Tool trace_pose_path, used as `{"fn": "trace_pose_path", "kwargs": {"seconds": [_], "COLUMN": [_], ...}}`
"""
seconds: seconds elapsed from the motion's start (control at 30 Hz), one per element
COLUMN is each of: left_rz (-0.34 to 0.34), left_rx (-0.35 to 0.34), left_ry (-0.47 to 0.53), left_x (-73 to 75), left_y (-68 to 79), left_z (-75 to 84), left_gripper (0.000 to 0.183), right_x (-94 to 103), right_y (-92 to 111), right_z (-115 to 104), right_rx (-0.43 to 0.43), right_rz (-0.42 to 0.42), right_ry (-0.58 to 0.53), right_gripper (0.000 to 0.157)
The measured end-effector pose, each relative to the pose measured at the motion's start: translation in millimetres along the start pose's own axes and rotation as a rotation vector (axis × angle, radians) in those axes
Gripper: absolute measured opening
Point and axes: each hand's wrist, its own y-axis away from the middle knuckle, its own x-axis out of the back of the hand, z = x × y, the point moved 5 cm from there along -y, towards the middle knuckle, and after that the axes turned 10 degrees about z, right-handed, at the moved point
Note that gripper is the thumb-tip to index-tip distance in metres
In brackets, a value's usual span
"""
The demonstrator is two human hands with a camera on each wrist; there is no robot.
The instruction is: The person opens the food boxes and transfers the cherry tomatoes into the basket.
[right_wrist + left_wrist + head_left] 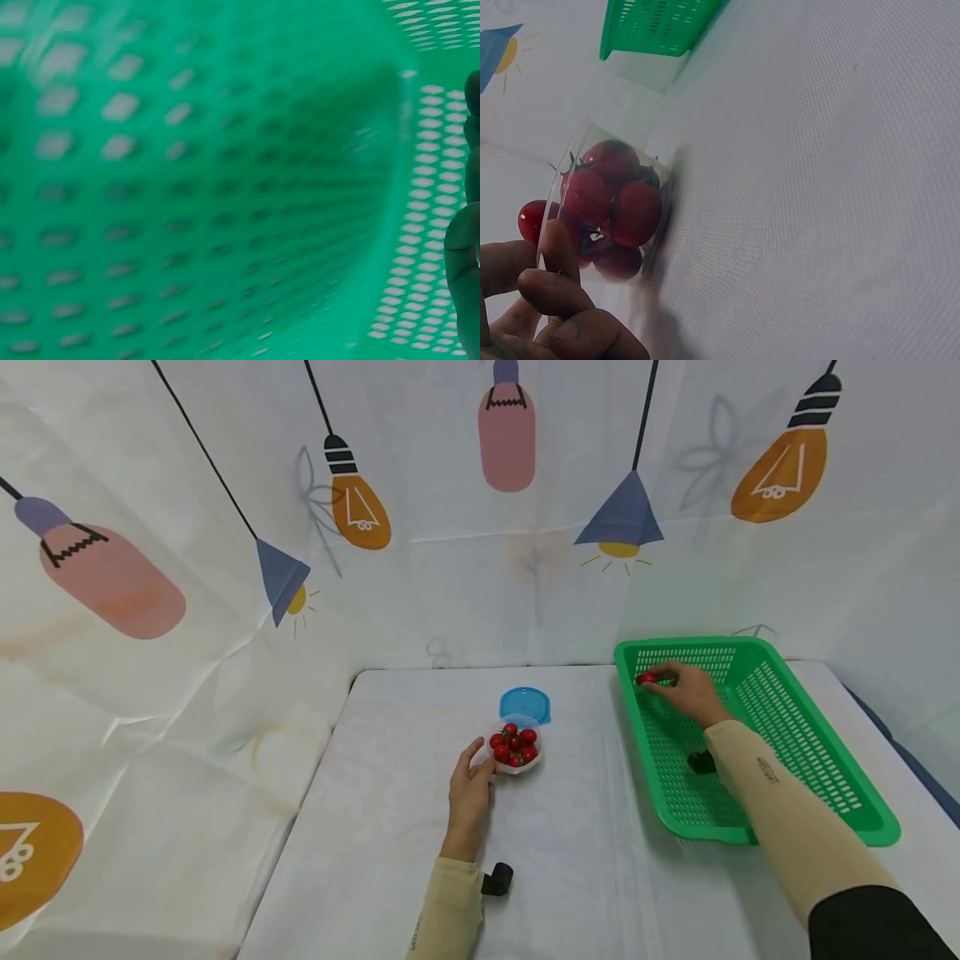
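Note:
A small clear plastic tub (662, 161) filled with several red cherry tomatoes (514, 744) stands on the table. At its near left side, my left hand (471, 792) pinches the tub's rim between thumb and fingers. Over the left side of the green basket (651, 768), my right hand (688, 692) holds a single cherry tomato (646, 678) in its fingertips. The right wrist view shows mostly the basket's perforated wall and floor, with the right hand's fingers (463, 255) at its right edge. The tomato is out of sight there.
Directly behind the tub lies a blue lid (525, 703). The basket fills the right part of the white-covered table (390, 810), its raised rim standing around my right forearm. A printed white sheet (450, 593) hangs behind the table.

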Motion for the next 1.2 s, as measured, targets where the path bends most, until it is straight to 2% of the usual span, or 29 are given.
{"fn": "trace_pose_path", "kwargs": {"seconds": [0.2,0.4,0.57,0.83,1.2], "left_rz": [-0.002,-0.001,-0.002,-0.002,0.002], "left_rx": [0.012,0.01,0.007,0.025,0.028], "left_ry": [0.01,0.014,0.016,0.005,0.008], "left_x": [-0.5,-0.5,-0.7,-1.0,-0.7], "left_y": [-0.2,-1.3,-3.1,-4.2,-3.7], "left_z": [-1.0,-1.2,-1.8,-1.2,-0.8], "left_gripper": [0.046,0.046,0.045,0.046,0.046], "right_x": [-7.2,-12.5,-16.3,-16.7,-14.1], "right_y": [2.5,1.6,2.5,2.2,2.5], "right_z": [17.1,24.0,29.7,31.0,27.7], "right_rx": [-0.037,-0.033,-0.066,-0.088,-0.122], "right_rz": [-0.04,-0.072,-0.109,-0.112,-0.156], "right_ry": [-0.014,0.01,0.015,0.001,-0.004], "right_gripper": [0.044,0.043,0.046,0.05,0.056]}}
